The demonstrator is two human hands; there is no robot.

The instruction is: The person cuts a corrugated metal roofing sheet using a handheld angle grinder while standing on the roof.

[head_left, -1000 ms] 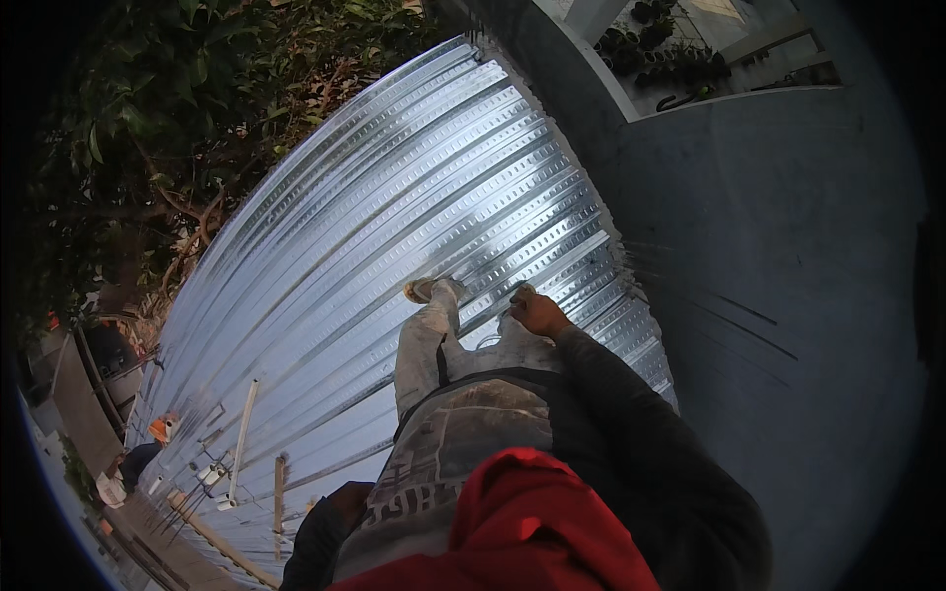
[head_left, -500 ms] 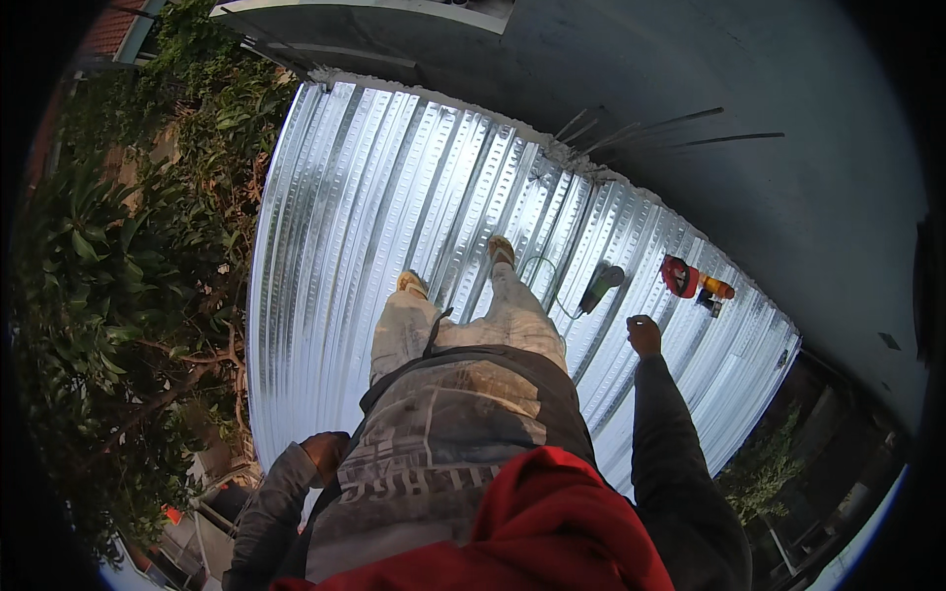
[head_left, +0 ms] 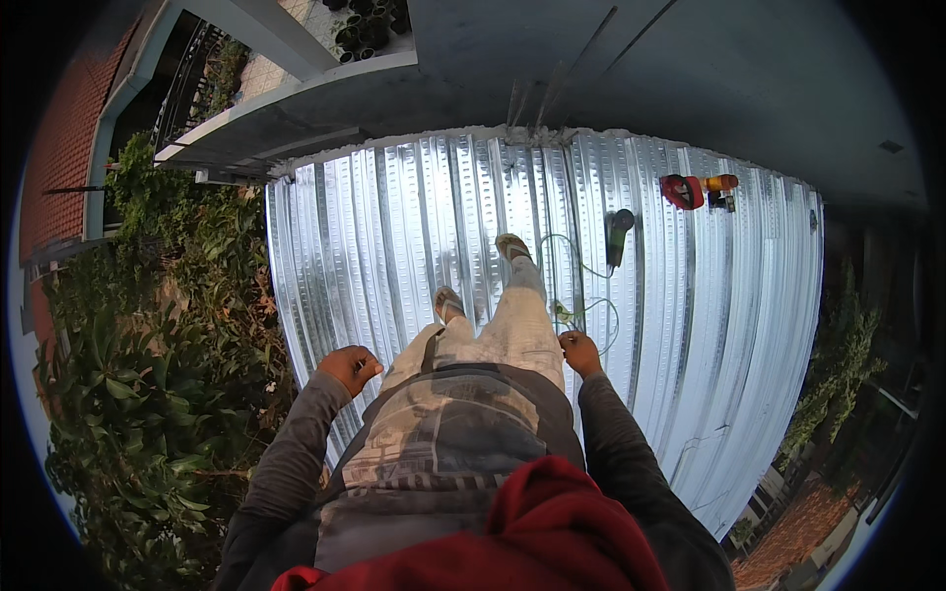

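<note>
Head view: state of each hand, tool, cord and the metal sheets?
Left hand: fingers curled, no held object visible
Right hand: fingers curled, contents unclear
Metal sheets: ribbed, laid side by side
Green-and-black tool: lying down, on or off unclear
Red-and-yellow tool: set down
Green cord: loose, looped

Whether anything is held in the right hand (head_left: 578, 350) cannot be told, its curled fingers being partly hidden. The palm of the left hand (head_left: 350, 369) is turned from view. The metal sheeting (head_left: 680, 374) is partly covered by the trousers (head_left: 517, 320). The red cloth (head_left: 552, 532) is cut off below, the potted plants (head_left: 370, 34) above. Small details of the red-and-yellow tool (head_left: 682, 192) cannot be made out.
</note>
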